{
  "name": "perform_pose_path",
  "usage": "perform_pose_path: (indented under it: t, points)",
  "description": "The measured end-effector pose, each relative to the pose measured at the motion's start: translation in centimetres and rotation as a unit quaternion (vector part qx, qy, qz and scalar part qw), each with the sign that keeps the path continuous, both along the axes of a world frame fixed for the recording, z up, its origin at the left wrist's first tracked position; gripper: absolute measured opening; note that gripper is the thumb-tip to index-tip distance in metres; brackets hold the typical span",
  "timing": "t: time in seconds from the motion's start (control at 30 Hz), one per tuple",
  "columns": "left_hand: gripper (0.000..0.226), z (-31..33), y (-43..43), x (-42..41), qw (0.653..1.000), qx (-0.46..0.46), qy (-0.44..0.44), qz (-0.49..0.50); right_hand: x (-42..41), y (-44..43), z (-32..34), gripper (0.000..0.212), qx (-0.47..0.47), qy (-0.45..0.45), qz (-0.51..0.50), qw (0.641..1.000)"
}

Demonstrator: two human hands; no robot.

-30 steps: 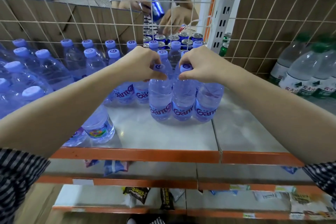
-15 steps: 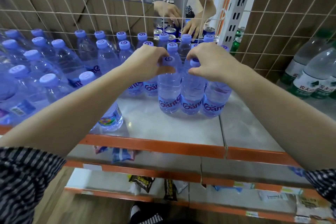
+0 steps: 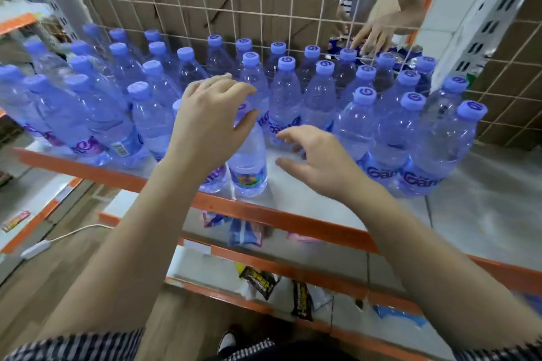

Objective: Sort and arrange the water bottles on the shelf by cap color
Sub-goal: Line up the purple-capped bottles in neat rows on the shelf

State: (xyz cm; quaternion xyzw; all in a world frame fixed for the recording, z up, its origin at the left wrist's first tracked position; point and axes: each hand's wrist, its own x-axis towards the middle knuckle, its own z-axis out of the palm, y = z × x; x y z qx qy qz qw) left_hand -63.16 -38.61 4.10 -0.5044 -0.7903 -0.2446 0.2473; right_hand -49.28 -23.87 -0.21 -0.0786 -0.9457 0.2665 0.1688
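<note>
Two hands hang loose over the shelf, neither closed on anything. The left hand [image 3: 211,126] has its fingers spread and slightly bent above the front bottle [image 3: 248,167], hiding its cap; whether the palm touches it cannot be told. The right hand [image 3: 321,163], at four o'clock from the left, is relaxed with its fingers loosely curved, holding nothing, over a bare strip of the shelf [image 3: 308,202].

That bare strip runs from the front bottle toward the right block of bottles [image 3: 390,132] at two o'clock, and gives the only gap between the groups. More bare shelf lies at three o'clock beyond the block. The orange front edge [image 3: 278,218] passes just under both wrists at six o'clock, and the front bottle stands close to it. The wire mesh [image 3: 234,9] closes the back at twelve o'clock.

Half a second earlier each hand pinched a cap in the right block; now both have let go and drawn toward the left, and the block stands untouched.

The shelf holds only purple-capped bottles: the right block, a back row along the mesh, and the left crowd [image 3: 96,114] at nine o'clock, some tilted. Behind the mesh another person's hand [image 3: 374,35] reaches over cans [image 3: 410,53]. Lower shelves at six o'clock hold snack packets [image 3: 258,281].
</note>
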Motion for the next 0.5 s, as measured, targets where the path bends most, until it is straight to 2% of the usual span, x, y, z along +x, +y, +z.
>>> perform_pose_path:
  t: [0.1, 0.27, 0.4, 0.5]
  points:
    - [0.039, -1.2, -1.7, -2.3, 0.999, 0.041, -0.01, 0.004, -1.9, -2.5, -3.1, 0.06, -0.072, -0.019, -0.038, 0.996]
    - [0.064, -4.2, -3.5, -4.7, 0.992, 0.088, -0.083, -0.034, -4.3, -5.6, -6.9, 0.079, -0.182, 0.028, -0.154, 0.971]
    - [0.084, -6.7, -4.4, -4.8, 0.977, 0.132, -0.154, -0.06, -6.1, -7.9, -9.1, 0.082, -0.158, 0.029, -0.283, 0.946]
    - [0.096, -8.7, -5.1, -4.8, 0.967, 0.154, -0.194, -0.056, -6.5, -8.4, -9.6, 0.075, -0.155, 0.05, -0.303, 0.939]
